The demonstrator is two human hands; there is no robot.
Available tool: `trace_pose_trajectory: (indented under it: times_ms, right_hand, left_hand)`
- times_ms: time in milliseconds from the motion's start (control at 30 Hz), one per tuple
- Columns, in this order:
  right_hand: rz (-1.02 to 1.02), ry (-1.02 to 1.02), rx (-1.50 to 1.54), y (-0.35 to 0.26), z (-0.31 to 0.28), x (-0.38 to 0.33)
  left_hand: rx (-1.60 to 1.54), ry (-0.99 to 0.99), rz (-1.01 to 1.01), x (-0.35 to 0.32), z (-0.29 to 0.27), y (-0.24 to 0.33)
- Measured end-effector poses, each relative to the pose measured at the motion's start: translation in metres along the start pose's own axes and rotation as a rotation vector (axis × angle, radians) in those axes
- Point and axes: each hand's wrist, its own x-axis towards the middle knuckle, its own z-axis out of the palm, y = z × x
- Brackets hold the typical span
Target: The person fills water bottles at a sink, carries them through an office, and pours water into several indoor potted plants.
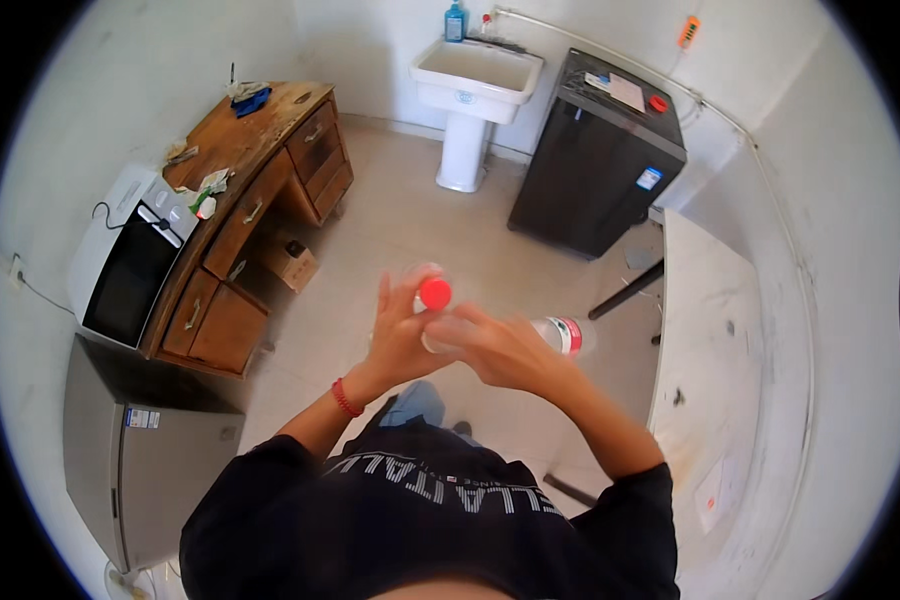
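Both my hands are raised in front of me, close together. My left hand (pixel 398 328), with a red bracelet at its wrist, is closed round a clear plastic bottle whose red cap (pixel 435 293) faces up; the hand hides most of its body. Across from it my right hand (pixel 510 352) is closed on a clear bottle with a red and white label (pixel 568 336), which lies sideways and sticks out past the hand to the right. Motion blurs the right fingers and the bottle ends. Whether the two bottles touch, I cannot tell.
A wooden desk (pixel 260 185) with a microwave (pixel 135 255) stands left, above a grey fridge (pixel 165 480). Ahead are a white pedestal sink (pixel 465 120) and a dark washing machine (pixel 595 165). A white table (pixel 705 350) runs along the right; a cardboard box (pixel 292 265) sits beneath the desk.
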Motion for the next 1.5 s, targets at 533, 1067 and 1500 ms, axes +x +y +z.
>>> trace_pose_trajectory:
  times_ms: [533, 1067, 1500]
  right_hand:
    - [0.306, 0.990, 0.556, 0.482, -0.177, 0.320]
    - [0.505, 0.752, 0.258, 1.009, -0.088, 0.569]
    - [0.414, 0.521, 0.382, 1.166, 0.061, 0.694]
  left_hand:
    - [-0.325, 0.413, -0.206, 0.434, 0.069, -0.306]
    - [-0.350, 0.510, -0.273, 0.782, 0.225, -0.632]
    - [-0.239, 0.209, -0.598, 0.803, 0.371, -0.768]
